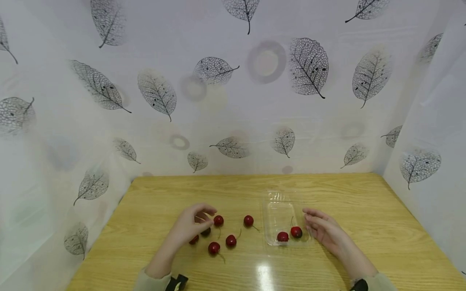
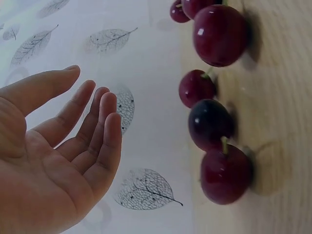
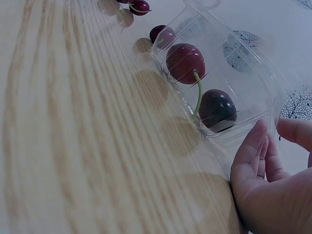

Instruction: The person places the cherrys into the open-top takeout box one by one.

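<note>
My left hand point(image 1: 187, 228) hovers over a group of dark red cherries on the table, thumb and fingers apart with nothing between them. In the head view its fingertips overlap a cherry point(image 1: 218, 220); the left wrist view shows the palm empty beside several cherries point(image 2: 220, 36). A clear plastic box point(image 1: 278, 210) stands to the right, with two cherries inside: one at its front point(image 1: 282, 237) and one by the right wall point(image 1: 296, 232). At that right wall is my right hand point(image 1: 329, 234), its loosely bent fingertips right against the plastic in the right wrist view.
Between the left hand and the box lie loose cherries with stems, one farther back point(image 1: 248, 220) and others nearer point(image 1: 214, 248). The wooden table point(image 1: 346, 198) meets a white leaf-printed cloth point(image 1: 233, 121) at its back and sides.
</note>
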Demonstrator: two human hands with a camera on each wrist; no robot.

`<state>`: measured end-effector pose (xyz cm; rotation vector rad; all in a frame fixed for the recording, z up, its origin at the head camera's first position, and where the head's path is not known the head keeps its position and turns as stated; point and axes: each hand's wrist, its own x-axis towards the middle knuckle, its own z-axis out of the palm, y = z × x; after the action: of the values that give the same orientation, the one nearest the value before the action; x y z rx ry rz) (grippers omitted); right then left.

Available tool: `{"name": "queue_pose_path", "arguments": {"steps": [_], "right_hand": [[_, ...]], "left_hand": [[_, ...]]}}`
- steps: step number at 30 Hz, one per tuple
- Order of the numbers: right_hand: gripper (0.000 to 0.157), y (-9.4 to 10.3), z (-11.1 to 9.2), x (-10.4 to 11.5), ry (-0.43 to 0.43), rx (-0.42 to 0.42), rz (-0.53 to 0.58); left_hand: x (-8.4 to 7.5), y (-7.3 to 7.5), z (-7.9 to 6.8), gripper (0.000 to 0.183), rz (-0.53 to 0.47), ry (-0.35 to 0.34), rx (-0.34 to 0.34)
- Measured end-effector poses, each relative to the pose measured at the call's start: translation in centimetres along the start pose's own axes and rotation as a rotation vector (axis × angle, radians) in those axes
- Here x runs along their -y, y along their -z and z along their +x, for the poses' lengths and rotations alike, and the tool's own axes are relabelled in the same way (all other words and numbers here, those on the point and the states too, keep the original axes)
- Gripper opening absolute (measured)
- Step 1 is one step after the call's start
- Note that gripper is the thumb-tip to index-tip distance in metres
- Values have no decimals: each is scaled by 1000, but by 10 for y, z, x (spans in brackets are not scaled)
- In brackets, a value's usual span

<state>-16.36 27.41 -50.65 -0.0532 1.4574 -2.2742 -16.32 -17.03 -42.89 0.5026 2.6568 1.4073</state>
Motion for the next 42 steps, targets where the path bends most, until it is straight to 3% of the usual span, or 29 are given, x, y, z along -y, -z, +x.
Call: {"name": "queue_pose_path", "arguments": {"steps": [7, 23, 31, 42], "right_hand": [[33, -1, -1, 0, -3, -3, 2], [32, -5, -2, 1, 1, -4, 2], [32, -4, -1, 1, 1, -20, 3], [34, -2, 0, 1, 4, 2, 31]], "left_hand": [[11, 0, -7, 27, -3, 27, 5], [34, 4, -23, 27, -1, 108, -67], [43, 5, -25, 28, 12, 185, -105], [57, 8, -25, 29, 14, 231, -144]]}}
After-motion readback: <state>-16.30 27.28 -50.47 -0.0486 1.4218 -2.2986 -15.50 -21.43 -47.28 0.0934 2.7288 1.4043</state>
